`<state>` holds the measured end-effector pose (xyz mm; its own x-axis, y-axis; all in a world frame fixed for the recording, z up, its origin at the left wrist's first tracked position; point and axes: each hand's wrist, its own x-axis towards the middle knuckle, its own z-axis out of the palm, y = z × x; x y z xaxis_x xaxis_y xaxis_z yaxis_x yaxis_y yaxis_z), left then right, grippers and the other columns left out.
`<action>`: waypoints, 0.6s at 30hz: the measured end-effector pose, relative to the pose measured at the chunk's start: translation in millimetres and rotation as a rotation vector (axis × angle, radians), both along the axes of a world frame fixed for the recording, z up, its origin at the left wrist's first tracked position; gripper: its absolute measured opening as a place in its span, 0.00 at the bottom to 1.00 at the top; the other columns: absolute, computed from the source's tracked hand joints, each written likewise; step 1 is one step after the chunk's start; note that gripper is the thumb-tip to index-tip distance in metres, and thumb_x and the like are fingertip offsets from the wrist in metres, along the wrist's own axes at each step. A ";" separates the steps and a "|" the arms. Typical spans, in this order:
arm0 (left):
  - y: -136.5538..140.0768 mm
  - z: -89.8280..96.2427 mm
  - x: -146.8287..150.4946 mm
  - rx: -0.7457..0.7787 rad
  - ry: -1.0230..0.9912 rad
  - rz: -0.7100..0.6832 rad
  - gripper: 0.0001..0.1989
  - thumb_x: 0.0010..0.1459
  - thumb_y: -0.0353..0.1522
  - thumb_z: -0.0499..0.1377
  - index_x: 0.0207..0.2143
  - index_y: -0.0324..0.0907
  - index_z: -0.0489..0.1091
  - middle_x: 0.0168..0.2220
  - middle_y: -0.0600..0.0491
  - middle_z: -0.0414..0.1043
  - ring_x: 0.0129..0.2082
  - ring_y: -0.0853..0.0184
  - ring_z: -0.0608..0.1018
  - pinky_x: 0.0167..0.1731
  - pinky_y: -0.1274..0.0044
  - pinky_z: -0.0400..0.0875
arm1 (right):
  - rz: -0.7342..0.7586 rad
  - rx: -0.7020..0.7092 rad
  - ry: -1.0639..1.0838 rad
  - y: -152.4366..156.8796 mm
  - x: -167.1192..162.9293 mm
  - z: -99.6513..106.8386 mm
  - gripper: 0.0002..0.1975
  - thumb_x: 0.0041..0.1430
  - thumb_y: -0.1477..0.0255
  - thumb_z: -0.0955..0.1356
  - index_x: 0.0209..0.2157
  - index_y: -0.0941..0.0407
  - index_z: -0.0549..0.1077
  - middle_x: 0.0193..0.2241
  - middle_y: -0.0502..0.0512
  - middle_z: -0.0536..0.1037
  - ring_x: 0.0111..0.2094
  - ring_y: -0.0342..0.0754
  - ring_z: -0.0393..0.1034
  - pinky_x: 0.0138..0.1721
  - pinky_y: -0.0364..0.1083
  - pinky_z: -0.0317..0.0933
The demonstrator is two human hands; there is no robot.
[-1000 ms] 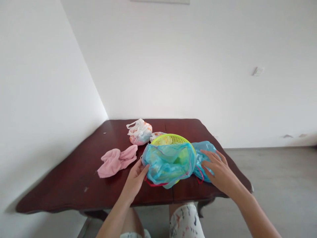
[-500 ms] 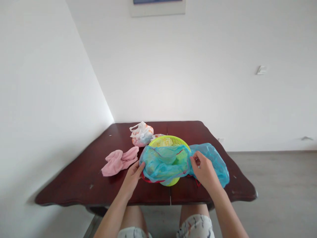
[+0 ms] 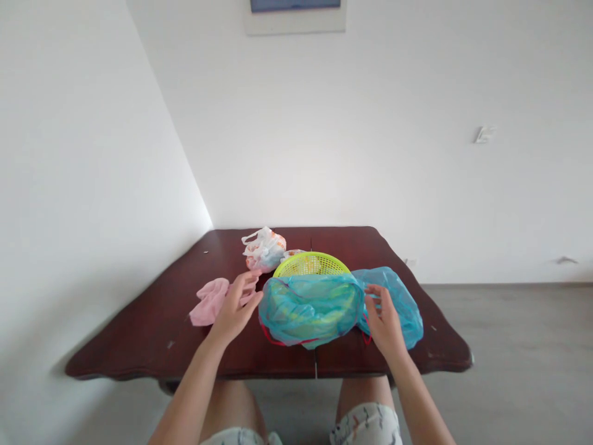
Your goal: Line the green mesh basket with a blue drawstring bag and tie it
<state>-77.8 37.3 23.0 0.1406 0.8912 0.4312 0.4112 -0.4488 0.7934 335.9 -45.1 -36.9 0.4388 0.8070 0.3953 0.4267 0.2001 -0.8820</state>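
A translucent blue plastic drawstring bag (image 3: 306, 309) with a red cord lies in front of a yellow-green plastic basket (image 3: 312, 264), hiding its lower part. My left hand (image 3: 235, 309) is open at the bag's left edge, fingers spread and the thumb close to the plastic; contact is unclear. At the right edge, my right hand (image 3: 382, 318) has its fingers apart and holds nothing visible. Behind that hand lies more crumpled blue plastic (image 3: 396, 303); whether it joins the first bag is hidden. A pink cloth (image 3: 209, 303) lies left of the bag, partly behind my left hand.
Behind the basket's left side stands a white plastic bag (image 3: 264, 250) with orange print, with contents I cannot make out. Everything rests on a dark red wooden table (image 3: 148, 334) with a wavy edge. A white wall (image 3: 296, 154) rises behind the table.
Both hands have loosened from the blue bag's edges. My left hand has moved left and up, spreading its fingers. The bag's opening has spread wider and covers more of the basket's front.
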 end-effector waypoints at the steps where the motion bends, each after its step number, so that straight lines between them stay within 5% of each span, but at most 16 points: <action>1: 7.3 13.2 2.5 0.106 0.167 -0.008 0.22 0.76 0.47 0.67 0.67 0.54 0.78 0.70 0.45 0.80 0.72 0.46 0.78 0.74 0.52 0.71 | -0.020 0.053 -0.078 -0.5 -1.8 11.0 0.24 0.79 0.48 0.68 0.61 0.52 0.77 0.59 0.68 0.84 0.54 0.63 0.83 0.56 0.64 0.81; 5: 41.5 58.6 29.7 0.272 0.633 -0.182 0.07 0.72 0.41 0.72 0.47 0.51 0.86 0.58 0.45 0.85 0.62 0.44 0.82 0.69 0.51 0.71 | 0.024 0.162 -0.391 -2.1 -15.8 37.1 0.19 0.82 0.52 0.69 0.59 0.48 0.83 0.69 0.66 0.79 0.71 0.68 0.74 0.76 0.75 0.65; 9: 80.8 75.1 59.1 0.131 0.576 -0.337 0.09 0.69 0.40 0.70 0.36 0.47 0.81 0.43 0.46 0.84 0.52 0.48 0.83 0.62 0.57 0.73 | 0.075 0.070 -0.358 2.7 -27.2 20.7 0.23 0.82 0.50 0.68 0.60 0.50 0.85 0.75 0.68 0.75 0.76 0.70 0.70 0.79 0.75 0.62; 14: 135.6 58.3 85.4 -0.006 0.358 -0.261 0.16 0.74 0.47 0.61 0.41 0.45 0.79 0.46 0.44 0.84 0.48 0.51 0.84 0.54 0.63 0.78 | 0.131 0.038 -0.234 17.9 -25.9 -18.1 0.36 0.79 0.51 0.66 0.78 0.57 0.72 0.81 0.72 0.68 0.84 0.67 0.61 0.84 0.72 0.55; 18: 160.4 31.5 97.6 -0.176 0.182 -0.240 0.22 0.70 0.54 0.63 0.38 0.45 0.77 0.41 0.45 0.83 0.44 0.49 0.84 0.51 0.61 0.81 | 0.151 -0.020 -0.141 27.2 -25.8 -34.6 0.46 0.75 0.52 0.65 0.86 0.57 0.58 0.87 0.69 0.58 0.88 0.64 0.51 0.87 0.69 0.47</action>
<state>19.8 197.7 54.5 0.4160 0.8817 0.2226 0.4526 -0.4131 0.7903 310.0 -17.9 -71.4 0.2539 0.8675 0.4277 0.5131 0.2540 -0.8199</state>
